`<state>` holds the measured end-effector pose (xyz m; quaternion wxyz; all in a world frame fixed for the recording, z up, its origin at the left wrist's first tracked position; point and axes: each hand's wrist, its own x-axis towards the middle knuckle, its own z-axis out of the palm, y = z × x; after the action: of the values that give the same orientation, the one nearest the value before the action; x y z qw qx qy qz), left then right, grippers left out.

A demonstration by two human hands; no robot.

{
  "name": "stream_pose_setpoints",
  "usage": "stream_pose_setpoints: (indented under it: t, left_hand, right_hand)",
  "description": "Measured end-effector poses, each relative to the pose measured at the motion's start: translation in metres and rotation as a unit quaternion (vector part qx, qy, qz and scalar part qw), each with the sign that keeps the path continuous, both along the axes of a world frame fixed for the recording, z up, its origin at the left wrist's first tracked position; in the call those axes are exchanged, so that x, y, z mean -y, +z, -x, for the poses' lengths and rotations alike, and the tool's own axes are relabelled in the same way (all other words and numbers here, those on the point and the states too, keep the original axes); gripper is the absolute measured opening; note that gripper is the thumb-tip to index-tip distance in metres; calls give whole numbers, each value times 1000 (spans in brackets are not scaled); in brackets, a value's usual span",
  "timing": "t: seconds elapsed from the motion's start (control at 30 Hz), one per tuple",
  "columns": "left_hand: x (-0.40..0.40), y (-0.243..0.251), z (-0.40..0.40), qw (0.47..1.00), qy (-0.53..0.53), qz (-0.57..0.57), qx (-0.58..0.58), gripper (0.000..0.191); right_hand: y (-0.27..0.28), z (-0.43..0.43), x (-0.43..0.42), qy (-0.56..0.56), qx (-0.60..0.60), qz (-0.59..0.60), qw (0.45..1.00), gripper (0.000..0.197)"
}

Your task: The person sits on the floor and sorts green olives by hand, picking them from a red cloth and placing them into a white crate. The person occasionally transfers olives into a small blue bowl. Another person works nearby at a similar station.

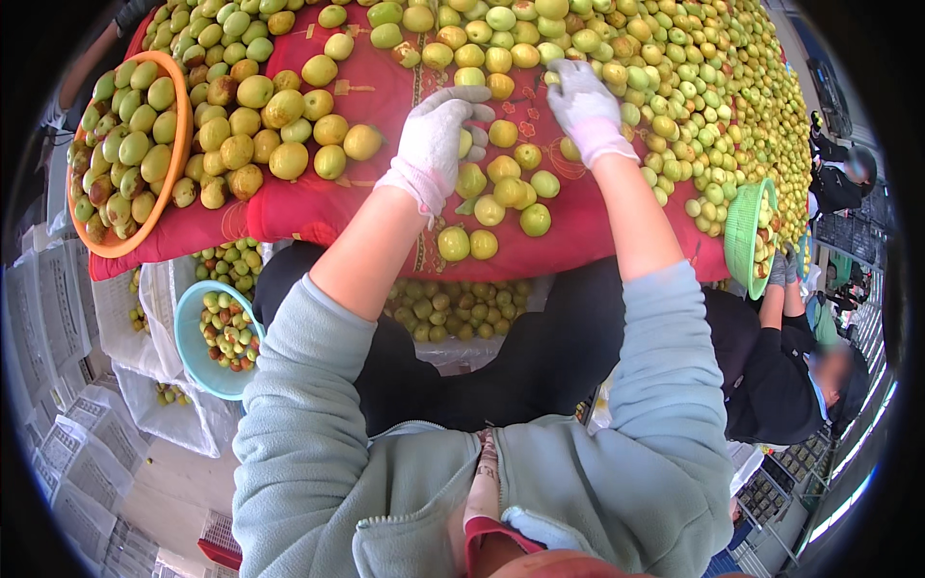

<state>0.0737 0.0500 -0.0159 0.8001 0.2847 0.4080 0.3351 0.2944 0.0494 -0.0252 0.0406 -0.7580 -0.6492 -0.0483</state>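
Observation:
Both of my hands wear white knit gloves with grey fingertips. My left hand (pixel 437 137) is curled over the red cloth (pixel 390 130), with a yellow-green jujube (pixel 464 144) inside its bent fingers. My right hand (pixel 585 108) reaches to the edge of the large jujube heap (pixel 694 94). Its fingertips touch a small jujube (pixel 552 77), but whether they grip it is hidden. Between my forearms lies a loose group of jujubes (pixel 510 191), and two more (pixel 468 244) rest near the cloth's front edge.
At the left, an orange basket (pixel 181 144) full of greener, brown-patched jujubes stands beside another pile (pixel 246 137). A green basket (pixel 741 235) tilts at the right edge near a co-worker's gloved hands (pixel 784 267). Below are a light-blue basin (pixel 189 361) and a lined crate (pixel 462 354) holding fruit.

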Motion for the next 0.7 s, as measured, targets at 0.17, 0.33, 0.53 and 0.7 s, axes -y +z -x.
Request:
stream_pose_setpoints:
  t: [0.17,0.33,0.53,0.7]
  left_hand:
    - [-2,7,2,997,-73,-3,0,35]
    - [-9,5,-2,986,-154,56,35,48]
    - [-18,1,0,978,-68,122,154,43]
    - [-20,-5,0,945,-65,170,270,45]
  right_hand:
    - [14,22,2,-60,-79,64,993,29]
    - [32,34,25,158,-416,-71,893,20]
    - [16,-24,-29,-16,171,-17,985,32]
    - [-13,-33,-48,-34,175,49,983,32]
